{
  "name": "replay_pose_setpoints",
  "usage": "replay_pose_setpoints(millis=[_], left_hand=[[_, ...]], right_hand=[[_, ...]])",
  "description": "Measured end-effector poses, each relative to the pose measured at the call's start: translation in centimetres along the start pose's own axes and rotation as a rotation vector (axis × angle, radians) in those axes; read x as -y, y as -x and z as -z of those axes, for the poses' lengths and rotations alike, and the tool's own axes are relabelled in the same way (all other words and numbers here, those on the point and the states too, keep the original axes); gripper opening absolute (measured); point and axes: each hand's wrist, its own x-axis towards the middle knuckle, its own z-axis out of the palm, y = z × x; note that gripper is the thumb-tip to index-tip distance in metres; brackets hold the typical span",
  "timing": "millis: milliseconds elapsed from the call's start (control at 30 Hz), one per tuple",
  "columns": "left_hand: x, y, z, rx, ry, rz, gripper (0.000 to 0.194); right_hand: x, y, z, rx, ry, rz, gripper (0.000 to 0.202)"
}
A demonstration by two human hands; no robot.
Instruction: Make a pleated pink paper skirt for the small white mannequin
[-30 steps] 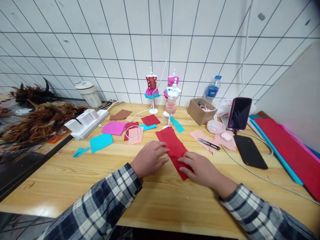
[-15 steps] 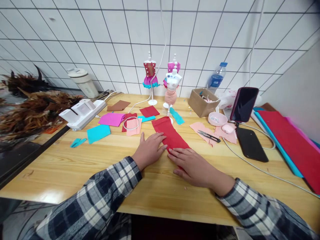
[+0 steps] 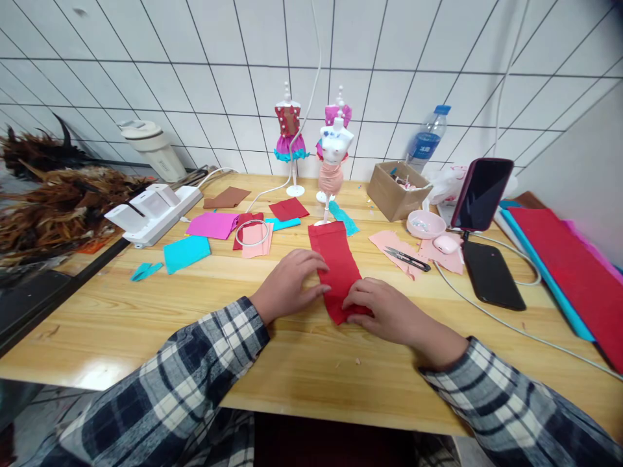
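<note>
A red crepe paper strip point(image 3: 335, 263) lies lengthwise on the table in front of me, its near end slightly lifted and curved. My left hand point(image 3: 293, 283) is at its left edge, thumb and fingers apart, the fingertips touching or just beside the paper. On the other side, my right hand point(image 3: 382, 308) has its fingers curled over the lower right edge, with the thumb below them, gripping the strip. Just beyond the far end stands a small white dress form point(image 3: 335, 146) with a peach wrap around its lower part.
Thread snips point(image 3: 407, 258) lie on peach scraps to the right, near a pink bowl point(image 3: 426, 224) and a black phone point(image 3: 491, 275). A cardboard box point(image 3: 396, 194) stands behind. Left are a cyan piece point(image 3: 187, 253), a magenta piece point(image 3: 213, 225) and a power strip point(image 3: 153, 217).
The red strip has turned so it points more straight toward me. My right hand has gone from lying flat on it to curling around its near right edge.
</note>
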Motion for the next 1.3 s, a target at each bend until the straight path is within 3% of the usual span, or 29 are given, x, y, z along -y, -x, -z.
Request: replay_pose_setpoints(millis=[67, 133, 233, 267, 367, 400, 467, 567, 700, 833, 933, 1067, 1167, 1300], left_hand=[[-0.9, 0.2, 0.4, 0.134, 0.069, -0.148, 0.041], [-1.6, 0.4, 0.3, 0.225, 0.075, -0.202, 0.048], [-2.0, 0.4, -0.1, 0.239, 0.018, -0.154, 0.023], [-1.9, 0.5, -0.3, 0.237, 0.015, -0.135, 0.015], [-1.6, 0.6, -0.4, 0.201, 0.060, -0.064, 0.019], [-1.4, 0.7, -0.4, 0.183, 0.074, -0.033, 0.018], [-1.3, 0.8, -0.2, 0.151, 0.086, 0.027, 0.012], [-1.2, 0.9, -0.2, 0.122, 0.123, 0.104, 0.023], [-1.2, 1.0, -0.6, 0.106, 0.187, 0.202, 0.018], [-1.3, 1.1, -0.7, -0.042, 0.191, 0.271, 0.050], [-1.4, 1.1, 0.1, -0.123, 0.037, 0.097, 0.040], [-1.0, 0.9, 1.1, 0.101, -0.103, -0.217, 0.019], [-0.5, 0.8, 1.2, 0.206, -0.145, -0.242, 0.024], [-0.3, 0.7, 0.9, 0.230, -0.164, -0.219, 0.024]], right_hand=[[0.0, -0.2, -0.2, -0.026, -0.014, 0.019, 0.012], [0.1, -0.2, -0.2, -0.050, -0.050, 0.018, 0.014], [0.3, 0.0, 0.2, -0.099, -0.102, 0.002, 0.014], [0.3, 0.1, 0.3, -0.111, -0.122, 0.003, 0.020], [0.1, 0.3, 0.5, -0.115, -0.164, -0.015, 0.067], [0.0, 0.4, 0.5, -0.111, -0.159, -0.037, 0.072], [-0.5, 0.2, 0.3, -0.111, -0.130, -0.087, 0.054], [-1.1, -0.2, -0.3, -0.127, -0.151, -0.146, 0.020], [-1.1, -1.0, -1.0, -0.156, -0.275, -0.332, 0.021], [-0.6, -1.5, -1.5, -0.218, -0.293, -0.483, 0.029], [-0.4, -1.6, -1.5, -0.235, -0.235, -0.486, 0.039], [-0.3, -1.7, -1.4, -0.219, -0.188, -0.488, 0.037], [-0.3, -1.7, -1.5, -0.207, -0.170, -0.485, 0.039], [-0.3, -1.7, -1.8, -0.215, -0.100, -0.465, 0.042]])
